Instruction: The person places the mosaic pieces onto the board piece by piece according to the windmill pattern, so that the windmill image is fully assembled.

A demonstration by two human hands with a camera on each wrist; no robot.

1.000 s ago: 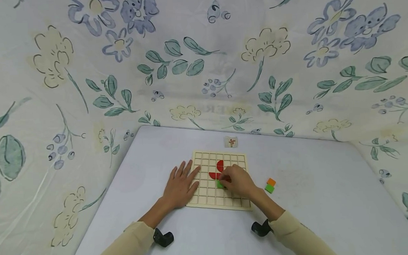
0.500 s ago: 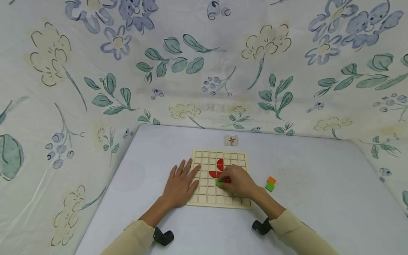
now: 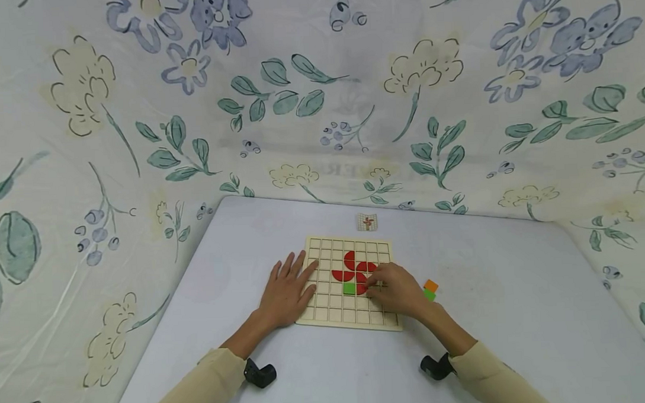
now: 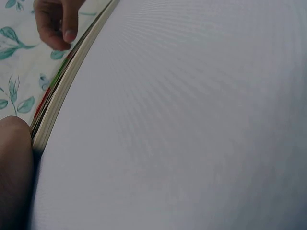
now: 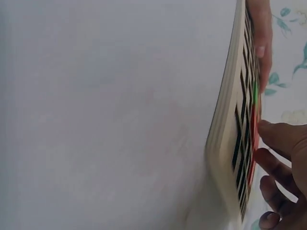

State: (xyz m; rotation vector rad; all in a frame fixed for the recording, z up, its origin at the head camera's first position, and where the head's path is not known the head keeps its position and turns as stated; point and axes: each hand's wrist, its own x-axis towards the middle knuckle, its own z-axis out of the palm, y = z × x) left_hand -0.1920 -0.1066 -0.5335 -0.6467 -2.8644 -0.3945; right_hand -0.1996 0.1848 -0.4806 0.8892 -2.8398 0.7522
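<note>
A pale wooden grid board (image 3: 326, 313) lies on the table, with several red rounded pieces (image 3: 343, 275) forming a pinwheel in its middle. One green square tile (image 3: 349, 289) sits in a cell just below and left of the lowest red piece. Spread fingers of my left hand (image 3: 287, 294) rest on the board's left edge. Over the right part of the board is my right hand (image 3: 397, 288), its fingertips by the red pieces. In the right wrist view, the thumb and fingers of that hand (image 5: 288, 165) are loosely bent and apart, nothing between them.
Right of the board lie an orange tile (image 3: 431, 286) and another green tile (image 3: 429, 295), the latter partly behind the right forearm. A small pattern card (image 3: 367, 222) is beyond the board's far edge. Floral cloth (image 3: 299, 143) hangs behind the white table (image 3: 496, 290).
My right hand has let go of the green tile and shifted right, uncovering the tile and more red pieces. The left hand stays in place on the board.
</note>
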